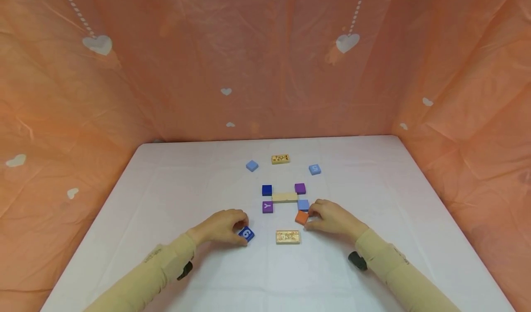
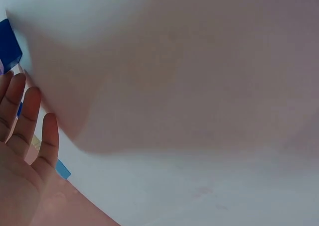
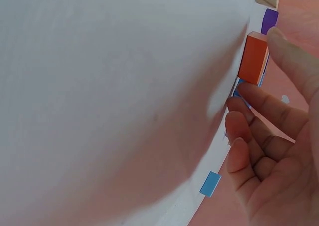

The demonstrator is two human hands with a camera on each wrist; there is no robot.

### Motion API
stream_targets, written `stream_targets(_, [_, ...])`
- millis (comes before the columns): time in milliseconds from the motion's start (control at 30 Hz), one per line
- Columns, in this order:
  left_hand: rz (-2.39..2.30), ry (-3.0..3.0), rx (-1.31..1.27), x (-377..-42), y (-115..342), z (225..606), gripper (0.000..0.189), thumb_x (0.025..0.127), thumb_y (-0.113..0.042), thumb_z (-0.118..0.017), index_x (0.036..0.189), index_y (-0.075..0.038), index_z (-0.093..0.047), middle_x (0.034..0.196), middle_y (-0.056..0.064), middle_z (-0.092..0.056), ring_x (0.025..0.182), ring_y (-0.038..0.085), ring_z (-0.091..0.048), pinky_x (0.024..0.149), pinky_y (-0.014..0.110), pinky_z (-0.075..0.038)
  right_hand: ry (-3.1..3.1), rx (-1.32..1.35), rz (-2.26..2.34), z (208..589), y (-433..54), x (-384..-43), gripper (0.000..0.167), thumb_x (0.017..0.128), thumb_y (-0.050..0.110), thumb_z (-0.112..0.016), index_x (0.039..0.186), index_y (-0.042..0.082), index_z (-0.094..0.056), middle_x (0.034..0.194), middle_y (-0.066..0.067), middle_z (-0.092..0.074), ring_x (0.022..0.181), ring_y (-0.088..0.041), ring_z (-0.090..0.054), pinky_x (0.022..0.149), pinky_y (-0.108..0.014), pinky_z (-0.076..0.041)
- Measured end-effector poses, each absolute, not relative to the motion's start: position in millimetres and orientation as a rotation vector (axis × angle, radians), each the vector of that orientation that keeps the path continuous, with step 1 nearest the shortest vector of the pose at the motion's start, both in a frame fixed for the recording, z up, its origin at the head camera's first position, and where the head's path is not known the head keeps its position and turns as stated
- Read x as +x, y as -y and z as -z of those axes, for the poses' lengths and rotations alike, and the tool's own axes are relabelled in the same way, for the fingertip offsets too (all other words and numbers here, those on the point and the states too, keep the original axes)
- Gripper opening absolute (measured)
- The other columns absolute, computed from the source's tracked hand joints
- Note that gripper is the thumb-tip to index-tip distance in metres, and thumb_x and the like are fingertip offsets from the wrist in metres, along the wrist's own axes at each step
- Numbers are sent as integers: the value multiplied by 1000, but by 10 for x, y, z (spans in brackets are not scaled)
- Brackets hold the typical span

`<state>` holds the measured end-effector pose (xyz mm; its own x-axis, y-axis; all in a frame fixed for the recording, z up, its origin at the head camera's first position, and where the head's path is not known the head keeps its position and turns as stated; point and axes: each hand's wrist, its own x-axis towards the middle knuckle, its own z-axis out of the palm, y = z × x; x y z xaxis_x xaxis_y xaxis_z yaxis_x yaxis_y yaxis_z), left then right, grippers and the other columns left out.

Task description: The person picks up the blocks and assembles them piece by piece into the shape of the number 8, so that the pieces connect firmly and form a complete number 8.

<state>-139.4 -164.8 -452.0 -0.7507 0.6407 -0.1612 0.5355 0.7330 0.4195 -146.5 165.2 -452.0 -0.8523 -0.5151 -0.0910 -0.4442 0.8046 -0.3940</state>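
Observation:
My left hand (image 1: 224,226) pinches a dark blue square tile (image 1: 246,233) marked with a white digit that reads as 6, between thumb and fingers. In the left wrist view that blue tile (image 2: 9,44) is cut off by the frame edge. An orange square tile (image 1: 302,217) sits turned at an angle between the thumb and index finger of my right hand (image 1: 333,219). The right wrist view shows this orange tile (image 3: 254,58) held at its edges, the other fingers loosely curled. Just behind it lies a light blue tile (image 1: 303,205). A wooden domino-like block (image 1: 288,237) lies between the hands.
A plain wooden block (image 1: 284,197) lies amid a dark blue tile (image 1: 267,190), a purple tile (image 1: 300,188) and a purple Y tile (image 1: 267,207). Farther back are a light blue tile (image 1: 252,166), a patterned block (image 1: 280,159) and a numbered light blue tile (image 1: 315,169) on the white table (image 1: 186,173).

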Motion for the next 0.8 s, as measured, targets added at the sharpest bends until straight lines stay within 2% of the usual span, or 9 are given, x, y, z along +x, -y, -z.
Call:
stream_targets(300, [-528, -2680, 915, -1402, 1578, 4541, 39, 75, -38, -75, 104, -16, -62, 86, -11, -55, 77, 6, -47, 72, 22, -44, -2799, -780, 556, 4506, -1656, -1456, 34, 79, 41, -70, 96, 12, -65, 87, 6, -59, 78, -7, -50, 78, -30, -49])
stream_targets(800, [-511, -2742, 955, -1431, 1443, 4542, 40, 79, -37, -72, 111, -15, -62, 87, -9, -58, 76, 4, -46, 71, 22, -43, -2796, -776, 553, 4484, -1650, -1448, 34, 79, 40, -70, 96, 11, -65, 87, 6, -59, 78, -7, -50, 78, -30, -50])
